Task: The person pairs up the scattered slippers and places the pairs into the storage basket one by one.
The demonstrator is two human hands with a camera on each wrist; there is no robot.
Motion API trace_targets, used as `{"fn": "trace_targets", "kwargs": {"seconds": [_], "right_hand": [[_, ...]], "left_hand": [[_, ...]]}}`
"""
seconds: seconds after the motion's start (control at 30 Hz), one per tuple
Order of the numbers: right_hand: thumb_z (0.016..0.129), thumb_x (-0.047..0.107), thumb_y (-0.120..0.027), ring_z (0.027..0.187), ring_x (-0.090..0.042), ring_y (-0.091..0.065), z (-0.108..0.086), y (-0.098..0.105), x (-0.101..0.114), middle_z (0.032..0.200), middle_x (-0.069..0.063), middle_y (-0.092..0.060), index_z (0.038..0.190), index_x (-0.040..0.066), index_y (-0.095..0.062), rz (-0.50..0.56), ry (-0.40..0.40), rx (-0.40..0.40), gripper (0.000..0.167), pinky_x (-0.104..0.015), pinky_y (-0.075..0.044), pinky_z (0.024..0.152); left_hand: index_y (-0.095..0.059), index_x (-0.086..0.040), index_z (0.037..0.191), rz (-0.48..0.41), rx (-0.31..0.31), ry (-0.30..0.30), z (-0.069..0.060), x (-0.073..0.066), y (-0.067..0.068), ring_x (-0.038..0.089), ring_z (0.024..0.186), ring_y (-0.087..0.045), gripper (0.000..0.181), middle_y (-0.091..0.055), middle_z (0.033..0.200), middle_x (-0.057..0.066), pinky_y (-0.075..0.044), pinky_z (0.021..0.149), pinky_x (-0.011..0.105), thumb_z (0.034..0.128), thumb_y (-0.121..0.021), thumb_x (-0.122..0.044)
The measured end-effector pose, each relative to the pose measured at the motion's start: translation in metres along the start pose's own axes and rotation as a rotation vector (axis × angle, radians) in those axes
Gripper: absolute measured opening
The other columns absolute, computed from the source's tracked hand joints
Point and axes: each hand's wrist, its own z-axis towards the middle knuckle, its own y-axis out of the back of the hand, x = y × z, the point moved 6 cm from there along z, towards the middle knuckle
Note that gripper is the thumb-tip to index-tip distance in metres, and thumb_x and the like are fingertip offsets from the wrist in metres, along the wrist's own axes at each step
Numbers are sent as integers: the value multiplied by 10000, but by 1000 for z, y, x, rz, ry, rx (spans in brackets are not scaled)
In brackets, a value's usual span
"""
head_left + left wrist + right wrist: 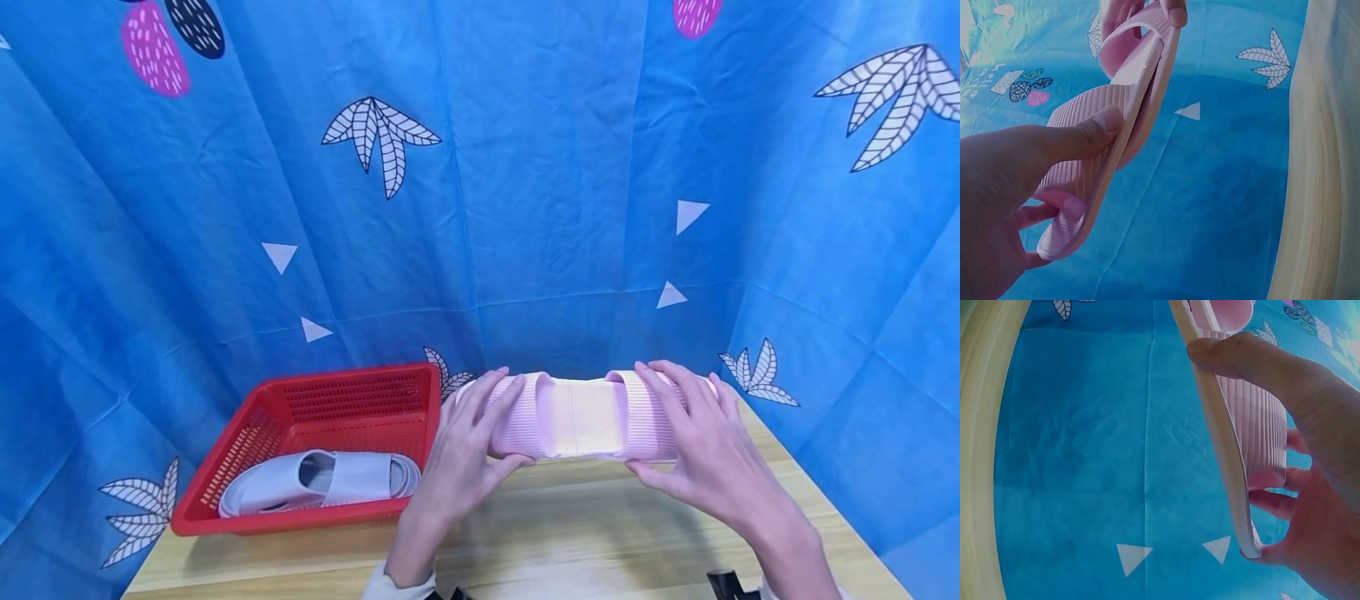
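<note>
A pair of pink slide slippers (pixel 585 417), fitted together with their toes at opposite ends, is held level above the table. My left hand (pixel 461 442) grips the left end, its thumb on the ribbed strap (pixel 1079 112) in the left wrist view. At the right end my right hand (pixel 708 450) holds the other slipper. The right wrist view shows that thumb on the sole's edge and fingers around the toe end, beside the ribbed strap (pixel 1260 425). Both hands partly cover the straps.
Left of my hands, a red perforated plastic basket (pixel 300 527) stands on the wooden table (pixel 555 517). Pale grey slide slippers (pixel 360 479) lie in it. A blue patterned curtain (pixel 525 208) hangs behind and at both sides.
</note>
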Motion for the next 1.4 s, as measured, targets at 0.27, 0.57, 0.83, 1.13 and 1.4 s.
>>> {"fn": "trace_targets", "kwargs": {"seconds": [0.27, 0.57, 0.83, 1.13, 1.4], "right_hand": [[532, 376, -984, 1287, -335, -465, 0, -6, 2, 1450, -148, -474, 1567, 124, -404, -1, -2, 30, 1213, -761, -316, 1016], [639, 575, -882, 1293, -312, -450, 0, -14, 8, 1471, -130, -455, 1601, 171, -350, 3, 7, 64, 1171, -690, -351, 995], [620, 500, -906, 1280, -323, -473, 0, -19, 17, 1473, -137, -461, 1597, 143, -360, 6, 36, 51, 1175, -668, -382, 982], [653, 535, -898, 1240, -352, -501, 2, -23, 24, 1487, -143, -457, 1590, 129, -372, 16, 58, 49, 1149, -668, -395, 973], [570, 416, -982, 1246, -376, -483, 0, -23, 23, 1486, -185, -438, 1604, 107, -329, 8, 60, 91, 1262, -635, -408, 988]], "left_hand": [[-381, -324, 1589, 14, 6, -3, -1, -3, -3, 195, 1455, -361, 1080, -417, 1582, -5, -345, 1146, 551, 681, -959, -414], [-351, -311, 1603, -11, -7, -27, -2, -7, -5, 160, 1471, -328, 1111, -403, 1597, -13, -319, 1167, 543, 679, -966, -359], [-335, -309, 1609, -29, 1, -35, -2, -10, -7, 152, 1471, -321, 1083, -405, 1595, -7, -304, 1180, 531, 714, -942, -362], [-336, -299, 1609, -66, -2, -43, -2, -10, -9, 152, 1468, -331, 1052, -407, 1593, -12, -306, 1180, 523, 739, -924, -370], [-346, -302, 1604, -80, -2, -33, -3, -8, -11, 146, 1465, -331, 1072, -419, 1583, -8, -318, 1171, 534, 716, -944, -348]]}}
